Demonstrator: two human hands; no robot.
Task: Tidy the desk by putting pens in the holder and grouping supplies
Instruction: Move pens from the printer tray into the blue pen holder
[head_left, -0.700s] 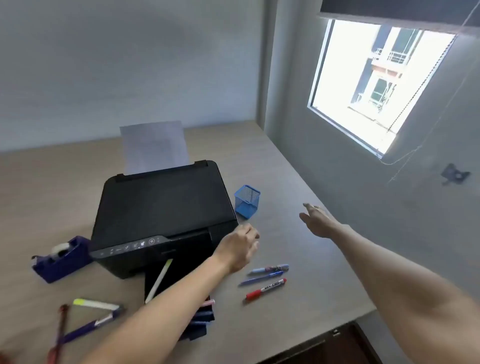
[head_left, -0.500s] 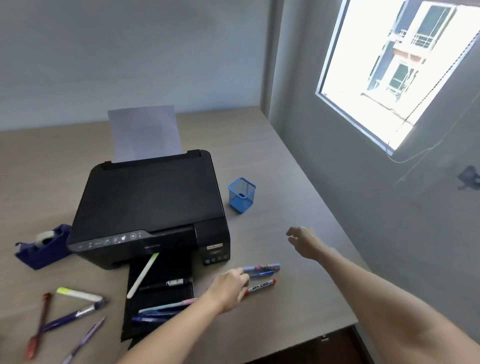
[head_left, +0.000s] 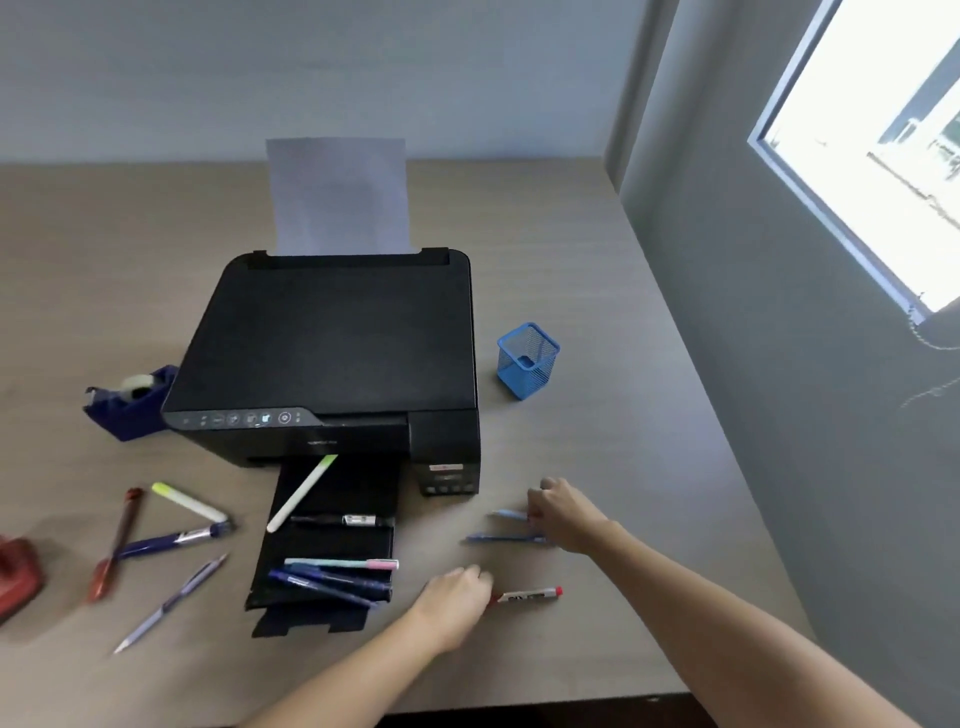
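Observation:
A blue mesh pen holder (head_left: 527, 361) stands empty to the right of the printer. My left hand (head_left: 454, 603) has its fingers closed on the left end of a red marker (head_left: 530, 594) that lies on the desk (head_left: 613, 457). My right hand (head_left: 563, 512) is curled over the right ends of a light blue pen (head_left: 506, 514) and a darker blue pen (head_left: 501, 539); its fingertips pinch the light blue one. Several more pens (head_left: 332, 577) and a white highlighter (head_left: 301, 493) lie on the printer's output tray (head_left: 358, 493). Other pens lie at the left.
A black printer (head_left: 332, 353) with paper (head_left: 337, 197) fills the middle of the desk. Left of it are a blue tape dispenser (head_left: 130, 402), a yellow highlighter (head_left: 189, 501), a red pen (head_left: 117, 545), a dark blue pen (head_left: 176, 538) and a red stapler (head_left: 15, 577). A wall bounds the right side.
The view has tilted down and swung left. My left hand dropped from beside the printer to the red marker. My right hand came down from mid-air onto the blue pens.

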